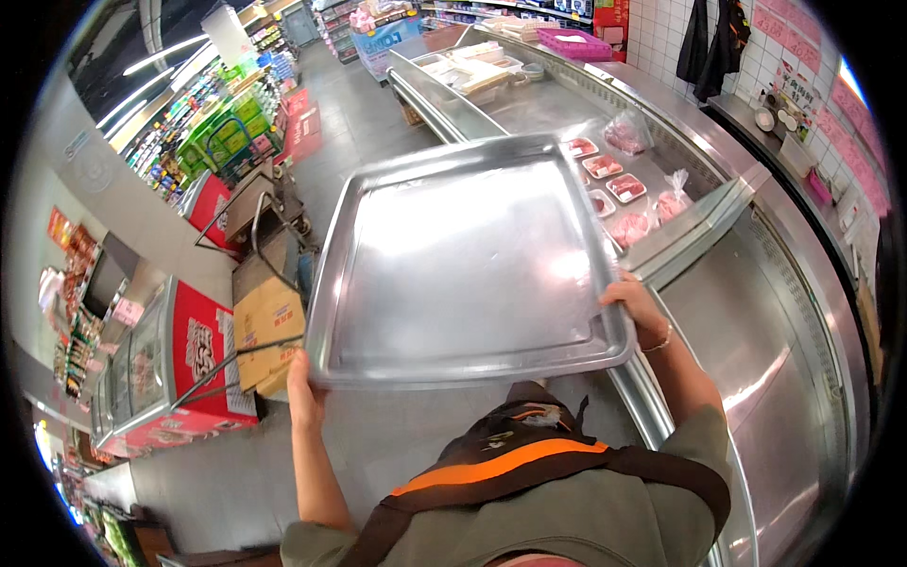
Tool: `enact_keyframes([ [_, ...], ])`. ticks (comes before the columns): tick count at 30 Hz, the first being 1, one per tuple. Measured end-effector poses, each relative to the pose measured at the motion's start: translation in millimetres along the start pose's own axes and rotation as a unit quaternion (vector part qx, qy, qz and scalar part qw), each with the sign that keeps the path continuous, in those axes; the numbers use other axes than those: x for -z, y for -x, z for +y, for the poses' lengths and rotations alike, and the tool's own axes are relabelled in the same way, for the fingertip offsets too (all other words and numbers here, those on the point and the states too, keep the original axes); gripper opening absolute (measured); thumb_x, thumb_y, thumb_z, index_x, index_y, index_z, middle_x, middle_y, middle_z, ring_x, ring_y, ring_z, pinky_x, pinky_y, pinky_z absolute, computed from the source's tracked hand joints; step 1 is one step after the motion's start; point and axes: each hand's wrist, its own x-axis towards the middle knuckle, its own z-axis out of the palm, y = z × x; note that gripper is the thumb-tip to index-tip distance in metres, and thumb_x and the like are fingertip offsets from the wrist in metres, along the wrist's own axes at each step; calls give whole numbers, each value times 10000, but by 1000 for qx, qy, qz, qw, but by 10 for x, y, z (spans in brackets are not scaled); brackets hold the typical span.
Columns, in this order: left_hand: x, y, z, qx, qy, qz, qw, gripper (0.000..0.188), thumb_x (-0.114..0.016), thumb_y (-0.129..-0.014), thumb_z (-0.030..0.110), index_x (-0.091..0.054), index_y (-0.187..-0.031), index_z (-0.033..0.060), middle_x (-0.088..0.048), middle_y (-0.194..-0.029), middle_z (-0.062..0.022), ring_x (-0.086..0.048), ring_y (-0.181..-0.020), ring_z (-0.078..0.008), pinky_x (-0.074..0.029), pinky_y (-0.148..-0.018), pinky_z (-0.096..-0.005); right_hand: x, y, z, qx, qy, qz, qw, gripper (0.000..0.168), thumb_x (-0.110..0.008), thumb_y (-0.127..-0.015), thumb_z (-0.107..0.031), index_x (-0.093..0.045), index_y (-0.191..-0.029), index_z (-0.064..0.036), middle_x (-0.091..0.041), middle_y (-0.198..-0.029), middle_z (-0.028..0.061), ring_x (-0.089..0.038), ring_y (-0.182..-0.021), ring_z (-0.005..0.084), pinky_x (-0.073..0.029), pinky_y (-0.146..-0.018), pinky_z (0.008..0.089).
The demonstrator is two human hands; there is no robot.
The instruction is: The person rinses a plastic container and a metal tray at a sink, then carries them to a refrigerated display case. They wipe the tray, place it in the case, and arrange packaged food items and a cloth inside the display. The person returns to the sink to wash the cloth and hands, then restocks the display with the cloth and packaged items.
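Between my two hands I hold a large rectangular stainless-steel tray, its shallow inside bare and shiny. My left hand grips the tray's near left corner. On the opposite side my right hand, with a bracelet at its wrist, is closed around the right rim near the corner. The fingers under the tray are hidden. Past the right rim, wrapped meat trays and bagged meat lie inside a refrigerated display case.
A metal divider splits the case. White trays and a magenta basket stand at its far end. To my left are a hand cart, a cardboard box and a red chest freezer. Grey floor runs between.
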Motion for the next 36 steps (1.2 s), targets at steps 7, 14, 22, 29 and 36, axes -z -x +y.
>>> enact_keyframes([
  [7, -1213, -2449, 401, -76, -75, -113, 988, 468, -441, -971, 349, -414, -1335, 57, -525, -1221, -89, -583, -1030, -211, -493, -772, -309, 713, -2294, -825, 123, -39, 172, 977, 179, -550, -681, -92, -527, -839, -12, -511, -675, 43, -549, -569, 155, -489, -521, 281],
  [14, -313, -3819, -91, 84, 64, 145, 984, 310, -564, -914, 236, -549, -1166, 57, -595, -1076, -46, -608, -907, -169, -478, -718, -273, 1526, -5352, -1307, 114, -128, 187, 967, 80, -548, -670, -72, -504, -611, -102, -503, -632, 23, -524, -563, 162, -482, -584, 296],
  [22, 986, -6241, -393, 138, 187, 311, 922, 173, -567, -906, 208, -605, -1027, 91, -639, -923, -14, -601, -839, -139, -502, -662, -247, 1898, -7918, -947, 44, -139, 273, 951, 106, -533, -626, -42, -527, -730, -28, -567, -773, 100, -602, -722, 260, -537, -679, 394],
  [29, -571, -9281, 1015, 101, 32, 32, 994, 235, -562, -915, 257, -580, -1103, 117, -611, -1012, 28, -574, -873, -113, -462, -753, -260, 2585, -9250, 84, 74, -128, 391, 908, 144, -552, -603, -29, -539, -746, -28, -555, -732, 66, -562, -688, 226, -503, -672, 352],
  [36, -2365, -11063, 1865, 89, -58, -71, 992, 206, -536, -936, 218, -584, -1096, 96, -642, -954, 10, -620, -813, -119, -503, -663, -230, 2656, -9620, 870, -17, -107, 452, 885, 151, -560, -600, -8, -545, -745, -48, -528, -729, 36, -546, -692, 196, -462, -650, 340],
])
